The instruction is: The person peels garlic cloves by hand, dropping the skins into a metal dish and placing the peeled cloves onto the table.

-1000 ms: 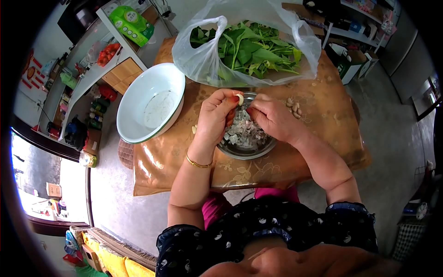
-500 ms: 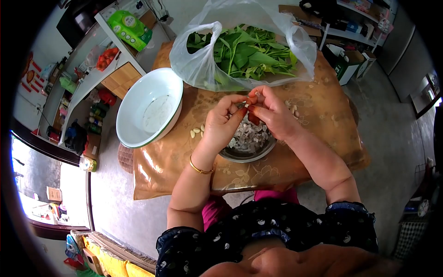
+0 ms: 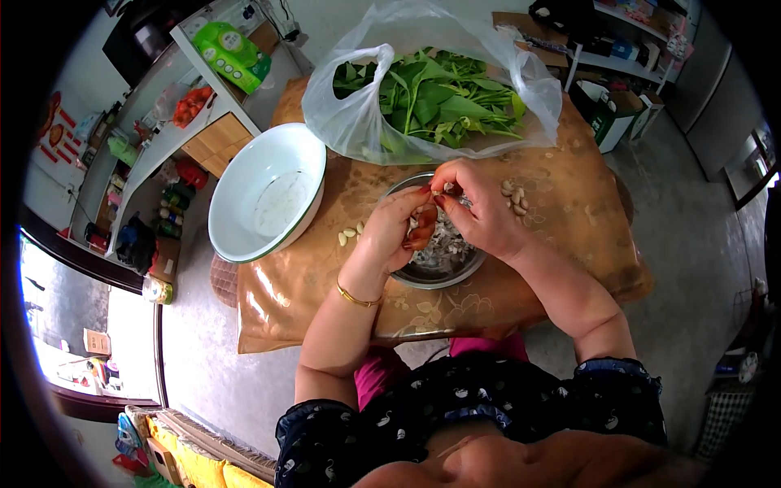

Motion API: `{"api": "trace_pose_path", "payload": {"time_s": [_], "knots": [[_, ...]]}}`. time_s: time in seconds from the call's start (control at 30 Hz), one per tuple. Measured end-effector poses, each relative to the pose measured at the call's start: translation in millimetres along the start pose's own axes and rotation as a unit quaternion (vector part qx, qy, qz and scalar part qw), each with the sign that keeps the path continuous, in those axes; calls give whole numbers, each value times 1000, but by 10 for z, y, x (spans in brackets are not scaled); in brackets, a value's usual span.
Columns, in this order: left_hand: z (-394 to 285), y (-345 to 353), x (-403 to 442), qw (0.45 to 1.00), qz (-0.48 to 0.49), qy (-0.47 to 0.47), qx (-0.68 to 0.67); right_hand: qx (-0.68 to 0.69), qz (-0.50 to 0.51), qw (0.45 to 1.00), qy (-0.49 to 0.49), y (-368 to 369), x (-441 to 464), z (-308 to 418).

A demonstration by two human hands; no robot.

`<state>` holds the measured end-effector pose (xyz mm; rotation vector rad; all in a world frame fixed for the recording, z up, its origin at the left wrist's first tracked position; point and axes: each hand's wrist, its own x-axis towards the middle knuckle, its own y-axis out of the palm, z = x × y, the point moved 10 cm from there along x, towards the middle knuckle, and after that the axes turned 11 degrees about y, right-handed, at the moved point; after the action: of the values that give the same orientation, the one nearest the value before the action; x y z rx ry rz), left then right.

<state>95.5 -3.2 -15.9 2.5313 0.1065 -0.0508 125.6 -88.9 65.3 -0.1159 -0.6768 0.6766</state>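
My left hand (image 3: 396, 225) and my right hand (image 3: 482, 210) meet fingertip to fingertip above a metal bowl (image 3: 435, 284). Pinched between them is a small pale garlic clove, mostly covered by the fingers. Papery garlic skins (image 3: 443, 250) fill much of the bowl. To the left of the bowl lie several peeled garlic cloves (image 3: 348, 233), smooth and white. Several more cloves (image 3: 516, 198), duller and seemingly still in their skins, rest on the right beside my right hand.
A white enamel basin (image 3: 236, 183) with a dark rim stands at the table's left. Behind the bowl, a clear plastic bag (image 3: 338, 126) holds leafy greens (image 3: 443, 98). A patterned brown cloth (image 3: 561, 268) covers the table. Shelves line the left wall.
Both hands have come slightly lower and nearer the bowl, and the left fingers have curled inward. More of the bowl's far rim and the right-hand cloves now shows.
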Motion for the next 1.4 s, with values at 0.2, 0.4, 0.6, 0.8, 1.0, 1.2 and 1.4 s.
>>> {"api": "trace_pose_path", "payload": {"time_s": [0.2,0.4,0.6,0.8,1.0,1.2,1.4], "knots": [[-30,14,6,999,-3,20,-36,36,11,999,22,16,-18,5],[-143,-89,34,995,-28,93,5,-22,-55,998,14,-104,-9,104],[-177,-108,19,987,-55,129,78,-90,-55,994,2,-40,-24,61],[-169,-90,10,980,-60,133,132,-156,-71,985,-28,-18,-61,120],[-210,-47,22,960,-25,166,224,-172,-55,983,-24,38,-84,128],[-248,-21,-29,944,-53,183,269,-187,-65,979,-35,74,-124,132],[-221,-20,-58,947,-73,183,253,-218,-57,973,-44,100,-128,146]]}}
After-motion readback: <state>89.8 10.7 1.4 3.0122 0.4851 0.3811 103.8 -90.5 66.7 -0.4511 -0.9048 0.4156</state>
